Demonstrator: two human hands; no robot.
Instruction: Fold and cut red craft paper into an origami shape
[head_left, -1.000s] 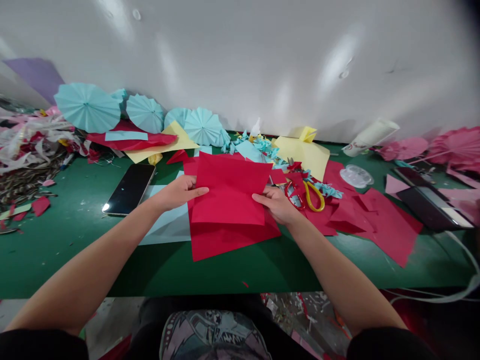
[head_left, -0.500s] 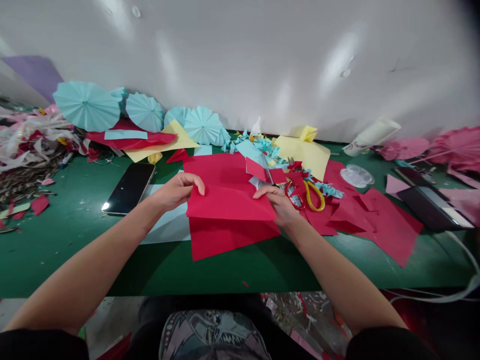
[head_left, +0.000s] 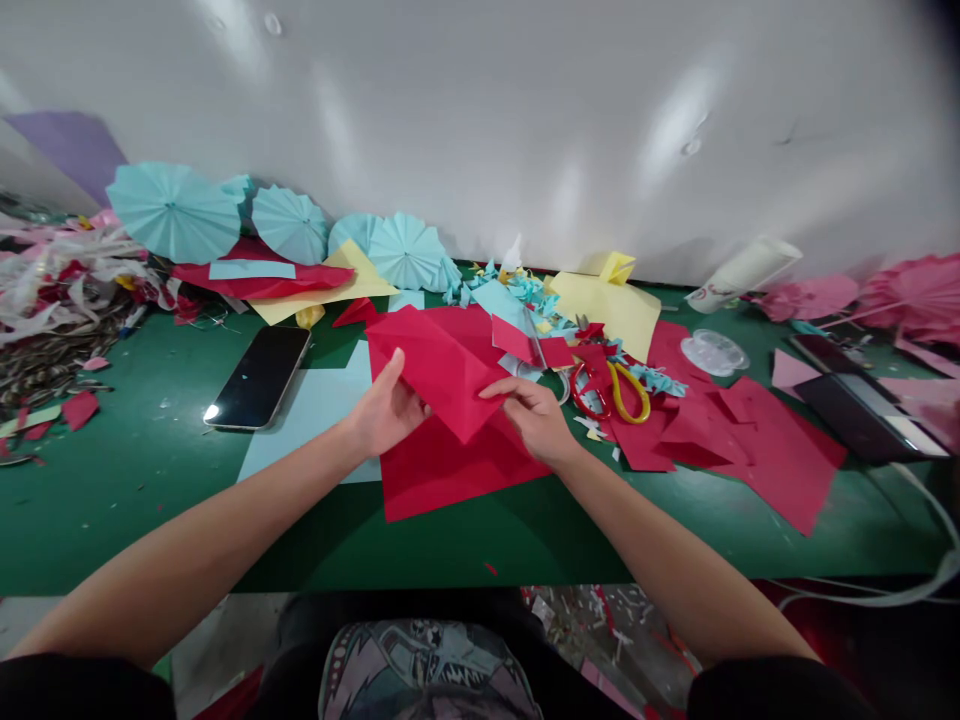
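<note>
A creased red paper piece [head_left: 442,372] is held up between both hands, one corner pointing down toward me. My left hand [head_left: 391,408] grips its left side, thumb on top and fingers beneath. On its right edge my right hand [head_left: 529,410] pinches the paper between thumb and forefinger. Beneath the held piece lies a larger red sheet [head_left: 457,475] on the green table [head_left: 300,550]. A light blue sheet [head_left: 311,420] lies partly under my left hand and wrist.
A black phone [head_left: 259,378] lies at the left. Yellow-handled scissors [head_left: 628,392] and red-handled scissors [head_left: 589,390] rest among paper scraps at the right. Blue paper fans [head_left: 407,252] stand along the wall. More red sheets [head_left: 787,450] lie farther right.
The held red paper has turned from a flat-edged position to corner-down. My left hand has moved right and lower, and my right hand has shifted slightly left along the paper.
</note>
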